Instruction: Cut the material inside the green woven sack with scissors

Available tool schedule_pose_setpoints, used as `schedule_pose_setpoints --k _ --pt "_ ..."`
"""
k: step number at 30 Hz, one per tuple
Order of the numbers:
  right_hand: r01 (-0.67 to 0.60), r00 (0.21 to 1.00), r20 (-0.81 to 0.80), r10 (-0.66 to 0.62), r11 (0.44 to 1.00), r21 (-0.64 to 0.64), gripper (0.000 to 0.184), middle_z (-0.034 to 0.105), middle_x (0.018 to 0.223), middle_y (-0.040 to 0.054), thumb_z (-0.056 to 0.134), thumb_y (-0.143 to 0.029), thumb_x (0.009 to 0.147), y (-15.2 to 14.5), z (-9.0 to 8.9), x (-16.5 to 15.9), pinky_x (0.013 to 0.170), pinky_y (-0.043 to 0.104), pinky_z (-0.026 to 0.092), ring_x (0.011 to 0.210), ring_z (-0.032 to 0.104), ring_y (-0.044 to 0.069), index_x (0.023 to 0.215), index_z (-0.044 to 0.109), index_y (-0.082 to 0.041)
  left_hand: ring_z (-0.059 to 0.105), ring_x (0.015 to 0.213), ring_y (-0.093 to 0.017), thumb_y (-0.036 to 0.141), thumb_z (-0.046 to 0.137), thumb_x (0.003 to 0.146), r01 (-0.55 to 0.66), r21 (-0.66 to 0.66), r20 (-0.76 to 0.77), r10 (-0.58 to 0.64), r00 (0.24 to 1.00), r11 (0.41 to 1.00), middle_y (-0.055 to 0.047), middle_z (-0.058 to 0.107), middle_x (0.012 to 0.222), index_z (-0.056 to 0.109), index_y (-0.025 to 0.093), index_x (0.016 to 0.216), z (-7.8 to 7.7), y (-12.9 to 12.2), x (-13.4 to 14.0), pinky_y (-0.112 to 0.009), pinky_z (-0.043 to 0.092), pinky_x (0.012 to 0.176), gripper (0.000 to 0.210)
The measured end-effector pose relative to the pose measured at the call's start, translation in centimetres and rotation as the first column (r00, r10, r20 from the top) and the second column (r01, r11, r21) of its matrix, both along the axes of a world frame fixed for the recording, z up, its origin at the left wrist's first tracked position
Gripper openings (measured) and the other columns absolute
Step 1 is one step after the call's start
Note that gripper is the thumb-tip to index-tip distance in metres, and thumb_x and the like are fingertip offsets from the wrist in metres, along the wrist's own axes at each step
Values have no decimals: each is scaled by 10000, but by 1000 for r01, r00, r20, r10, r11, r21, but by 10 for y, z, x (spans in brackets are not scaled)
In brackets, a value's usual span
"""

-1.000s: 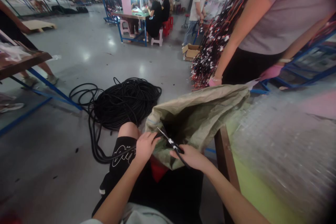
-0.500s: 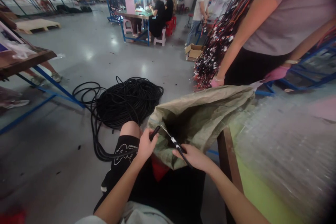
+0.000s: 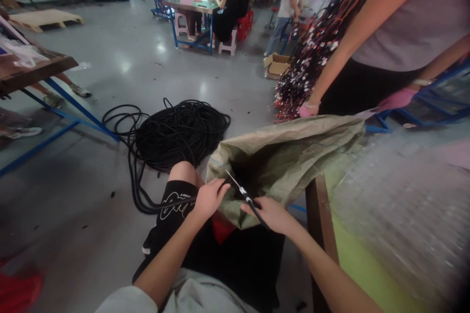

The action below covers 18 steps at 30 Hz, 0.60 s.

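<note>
A black cable (image 3: 174,204) is pinched near its end between the thumb and fingers of the left hand (image 3: 210,200), above the person's lap. Scissors (image 3: 246,197) are gripped by the right hand (image 3: 270,212), whose fingers are curled around the handles. The blades are pointed up and leftward, with their tips just beside the cable's end; whether the cable is touched by them cannot be told. Behind both hands, a drab woven sack (image 3: 290,132) is held agape, its dark interior beneath the blades. From the left hand, the cable is trailed across the black shorts (image 3: 235,269) toward a large loose coil (image 3: 179,134) on the floor (image 3: 110,234). To the right, clear plastic (image 3: 400,205) is spread over a yellow-green surface (image 3: 362,259). Beyond the sack, pink gloves (image 3: 398,99) are worn by a co-worker (image 3: 400,49).
</note>
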State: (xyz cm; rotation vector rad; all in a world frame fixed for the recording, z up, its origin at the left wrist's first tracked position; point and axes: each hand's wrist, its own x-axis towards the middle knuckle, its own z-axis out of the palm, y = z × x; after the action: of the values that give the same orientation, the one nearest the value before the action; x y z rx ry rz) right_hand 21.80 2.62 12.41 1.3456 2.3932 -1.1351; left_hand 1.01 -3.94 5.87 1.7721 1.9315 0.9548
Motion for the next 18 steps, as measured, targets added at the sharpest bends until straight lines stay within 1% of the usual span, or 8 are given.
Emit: schedule_pose_setpoints --k 2,4,7,9,11,13,15,18 --pt "12 1000 18 -12 1000 1 528 611 607 39 484 -659 868 0 2 0 526 258 314 599 579 197 629 564 -194 645 875 -196 418 411 964 -6 4 0 6 1000 1000 -59 689 978 655 210 1059 -2 0 -1 -295 495 780 334" --pt "17 1000 -6 -18 1000 -25 522 619 618 36 478 -657 872 0 1 1 530 256 321 608 586 198 645 565 -196 643 871 -194 418 418 963 -21 13 -2 22 1000 1000 -59 686 973 655 207 1061 -3 1 -1 -293 495 777 332" --pt "13 998 -59 -16 998 -53 480 657 721 35 494 -652 867 -1 -4 3 574 254 363 678 606 207 744 588 -197 635 859 -192 417 459 948 -37 49 -11 38 999 998 -58 678 954 657 212 1078 -3 0 -1 -295 495 761 314" --pt "5 997 -71 -9 999 -54 467 669 792 39 517 -654 852 -1 -9 4 607 258 386 716 606 210 821 594 -195 626 881 -194 403 508 929 -46 94 -8 47 999 994 -56 675 953 662 224 1074 -3 1 -1 -307 494 789 278" --pt "3 998 -63 -6 998 -58 473 666 812 39 527 -660 842 -1 -13 3 616 261 396 720 601 209 852 585 -191 620 913 -195 375 558 906 -71 150 25 68 997 986 -55 674 959 667 227 1046 -4 2 -1 -326 490 838 231" --pt "5 998 -56 -8 998 -60 476 662 807 38 533 -663 836 -2 -15 2 620 264 401 718 597 209 842 572 -189 619 932 -194 350 594 886 -102 192 83 88 993 976 -52 673 962 664 219 1011 -5 3 0 -332 488 865 194" --pt "12 998 -58 -15 998 -59 471 661 808 41 540 -658 833 -3 -15 1 628 269 406 721 596 212 842 571 -188 626 922 -189 343 619 867 -132 186 147 105 984 974 -46 672 950 651 211 979 -7 3 2 -324 492 857 176" --pt "25 996 -83 -29 998 -49 453 667 823 52 532 -635 849 -3 -13 -1 648 274 412 733 602 218 870 589 -187 637 843 -177 349 653 831 -179 92 236 153 960 980 -26 671 892 621 199 927 -9 3 5 -302 498 794 180"
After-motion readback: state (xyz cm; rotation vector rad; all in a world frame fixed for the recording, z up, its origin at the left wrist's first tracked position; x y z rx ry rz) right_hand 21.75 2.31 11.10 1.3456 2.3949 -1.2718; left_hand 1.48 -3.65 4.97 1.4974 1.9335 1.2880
